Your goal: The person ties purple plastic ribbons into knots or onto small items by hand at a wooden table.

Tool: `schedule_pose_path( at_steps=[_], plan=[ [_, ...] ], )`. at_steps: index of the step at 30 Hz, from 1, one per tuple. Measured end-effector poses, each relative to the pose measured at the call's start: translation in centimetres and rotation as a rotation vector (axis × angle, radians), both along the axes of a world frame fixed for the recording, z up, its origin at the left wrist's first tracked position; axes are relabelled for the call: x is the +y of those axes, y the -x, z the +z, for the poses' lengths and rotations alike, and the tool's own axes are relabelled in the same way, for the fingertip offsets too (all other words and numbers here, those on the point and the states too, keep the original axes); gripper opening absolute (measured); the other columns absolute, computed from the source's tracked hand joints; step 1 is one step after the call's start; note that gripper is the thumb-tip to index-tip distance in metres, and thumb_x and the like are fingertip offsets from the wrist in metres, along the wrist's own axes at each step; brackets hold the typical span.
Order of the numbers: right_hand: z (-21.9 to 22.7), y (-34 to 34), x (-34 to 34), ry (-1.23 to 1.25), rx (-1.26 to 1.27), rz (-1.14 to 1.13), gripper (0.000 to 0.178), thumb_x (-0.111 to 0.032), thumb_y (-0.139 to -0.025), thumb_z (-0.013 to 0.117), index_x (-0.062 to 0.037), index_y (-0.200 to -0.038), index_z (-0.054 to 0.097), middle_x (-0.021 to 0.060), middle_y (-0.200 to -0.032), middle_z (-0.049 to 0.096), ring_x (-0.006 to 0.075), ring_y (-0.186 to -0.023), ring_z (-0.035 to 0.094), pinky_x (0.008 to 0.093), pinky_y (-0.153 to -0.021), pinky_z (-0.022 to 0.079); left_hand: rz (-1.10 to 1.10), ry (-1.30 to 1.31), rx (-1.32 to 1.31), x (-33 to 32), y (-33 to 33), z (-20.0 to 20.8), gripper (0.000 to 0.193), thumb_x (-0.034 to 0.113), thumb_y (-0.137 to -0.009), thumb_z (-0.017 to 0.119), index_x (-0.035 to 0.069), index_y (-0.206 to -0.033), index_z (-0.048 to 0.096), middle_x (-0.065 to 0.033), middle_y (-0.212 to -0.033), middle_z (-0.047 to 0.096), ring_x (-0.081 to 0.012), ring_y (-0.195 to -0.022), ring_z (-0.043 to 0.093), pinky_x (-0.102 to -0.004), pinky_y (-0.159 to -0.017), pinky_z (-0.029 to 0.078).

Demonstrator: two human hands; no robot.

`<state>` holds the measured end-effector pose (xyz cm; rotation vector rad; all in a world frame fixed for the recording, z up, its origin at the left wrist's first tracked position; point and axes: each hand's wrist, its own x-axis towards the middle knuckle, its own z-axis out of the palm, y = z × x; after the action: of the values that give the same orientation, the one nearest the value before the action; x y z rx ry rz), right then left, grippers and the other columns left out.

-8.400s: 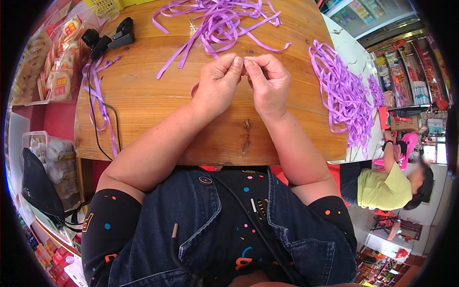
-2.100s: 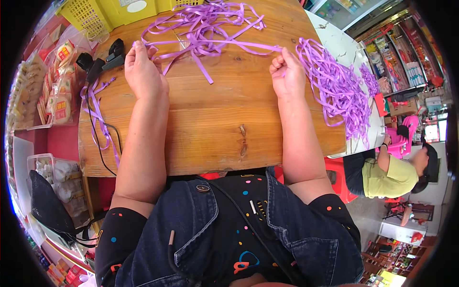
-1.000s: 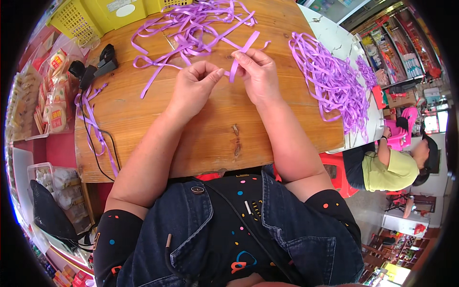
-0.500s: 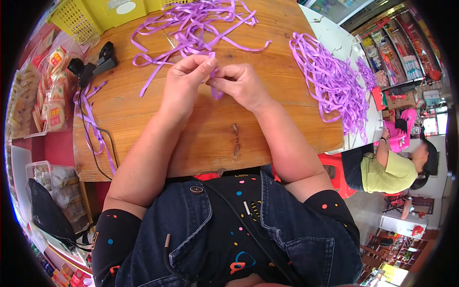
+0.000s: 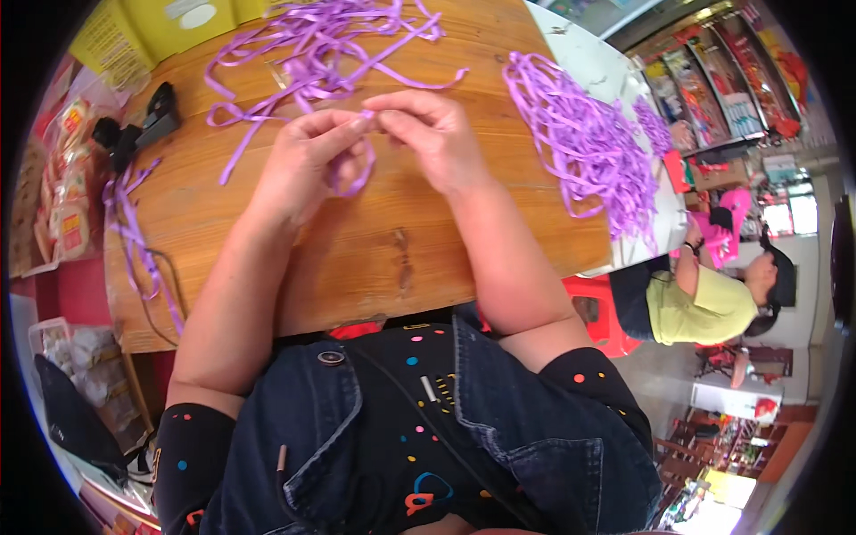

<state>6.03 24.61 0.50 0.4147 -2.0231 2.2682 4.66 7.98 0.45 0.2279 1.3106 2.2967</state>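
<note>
since half a second ago, the right hand (image 5: pixel 432 138) has shifted a little toward the far side, and the loop of ribbon (image 5: pixel 358 183), which was by the right fingertips, now hangs under the left hand (image 5: pixel 308 160). the left thumb and forefinger pinch the purple strip above the wooden table (image 5: pixel 357 250). the right thumb and forefinger come together at the same spot, though from here i can't tell whether they clamp the ribbon or only touch it. a tangle of ribbons (image 5: pixel 312 80) lies just beyond, and a heap of ribbons (image 5: pixel 584 147) sits well apart on the right. to work this neatly, i'd keep the left pinch steady, hold the strip flat and untwisted, and leave the loop loose.
</note>
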Motion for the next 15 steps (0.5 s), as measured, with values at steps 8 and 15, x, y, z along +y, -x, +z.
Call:
schedule_pose_path(
  at_steps=[8, 15],
  plan=[
    [0.37, -0.39, 0.3, 0.016, -0.024, 0.101, 0.021, -0.003, -0.082, 0.059, 0.0, -0.102, 0.063, 0.0024, -0.09, 0.063, 0.0073, -0.079, 0.055, 0.0196, -0.068, 0.043, -0.045, 0.042, 0.021, -0.61, 0.13, -0.16, 0.013, 0.017, -0.087, 0.058, 0.004, -0.086, 0.061, 0.0015, -0.064, 0.053, -0.0028, -0.042, 0.035, -0.0184, -0.038, 0.025],
    [0.53, -0.4, 0.32, -0.041, -0.031, 0.091, 0.018, 0.002, -0.079, 0.061, 0.0017, -0.097, 0.064, 0.0029, -0.087, 0.061, 0.0095, -0.081, 0.055, 0.0205, -0.072, 0.044, -0.081, 0.051, 0.045, -0.6, -0.04, -0.13, 0.009, 0.016, -0.086, 0.058, 0.008, -0.086, 0.059, 0.0034, -0.065, 0.051, -0.0008, -0.043, 0.03, -0.017, -0.039, 0.02]
  ],
)
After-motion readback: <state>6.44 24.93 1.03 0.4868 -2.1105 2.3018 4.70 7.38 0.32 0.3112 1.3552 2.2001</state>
